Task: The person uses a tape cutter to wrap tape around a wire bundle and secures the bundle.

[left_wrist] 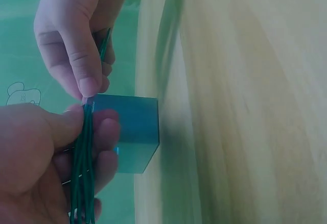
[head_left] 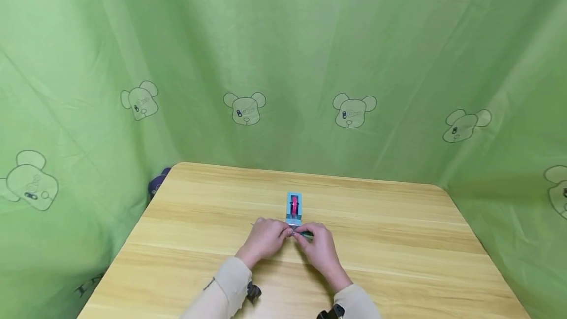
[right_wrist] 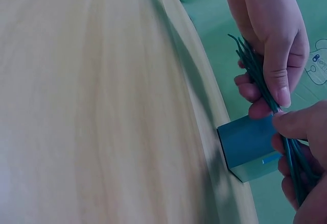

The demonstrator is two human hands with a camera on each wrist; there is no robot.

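In the head view, my left hand and right hand meet just in front of a light-blue tape dispenser with a pink reel. Between them runs a bundle of thin dark-green strands, possibly wires or stems. My left hand pinches it close to a small pale band, its fingers curled behind the strands. On the other side of that band, the thumb and fingers of my right hand pinch the bundle too. The strands fan out loosely past the left fingers in the right wrist view.
The dispenser stands on a wood-grain table, its near end partly behind the hands. Green curtain with bear-head prints hangs behind the table and along both sides. Small black devices are strapped at the wrists over light sleeves.
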